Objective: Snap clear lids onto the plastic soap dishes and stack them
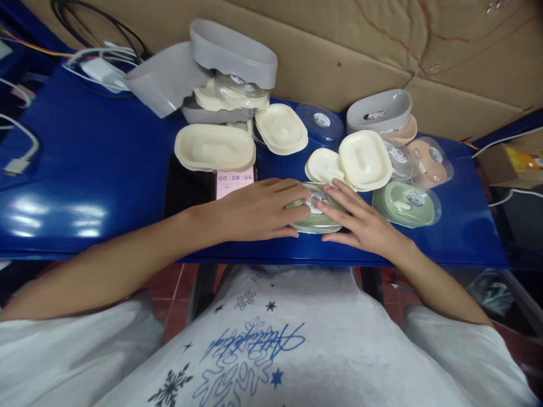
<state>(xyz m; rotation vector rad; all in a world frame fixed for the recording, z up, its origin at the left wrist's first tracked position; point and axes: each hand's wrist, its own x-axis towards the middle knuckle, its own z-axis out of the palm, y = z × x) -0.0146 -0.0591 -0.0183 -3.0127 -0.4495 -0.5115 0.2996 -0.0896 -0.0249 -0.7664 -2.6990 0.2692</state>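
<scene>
A small pale green oval container (pixel 324 222) with a clear lid lies near the front edge of the blue table, between my two hands. On its lid is a white printed sticker (pixel 316 202). My left hand (pixel 267 209) is bent over the left end, fingers on the lid and thumb low at the near side. From the right, my right hand (pixel 358 220) reaches over with spread fingers, some fingertips at the sticker. Much of the container is hidden under my fingers. Another green container (pixel 407 204) with a clear lid and sticker sits right of my right hand.
Cream lids or trays (pixel 365 160) lie just behind my hands. Grey oval bins (pixel 233 53) are stacked at the back left. Peach containers (pixel 430 161) stand at the right. A phone showing a timer (pixel 235 182) lies by my left wrist. Cables (pixel 102 68) lie far left.
</scene>
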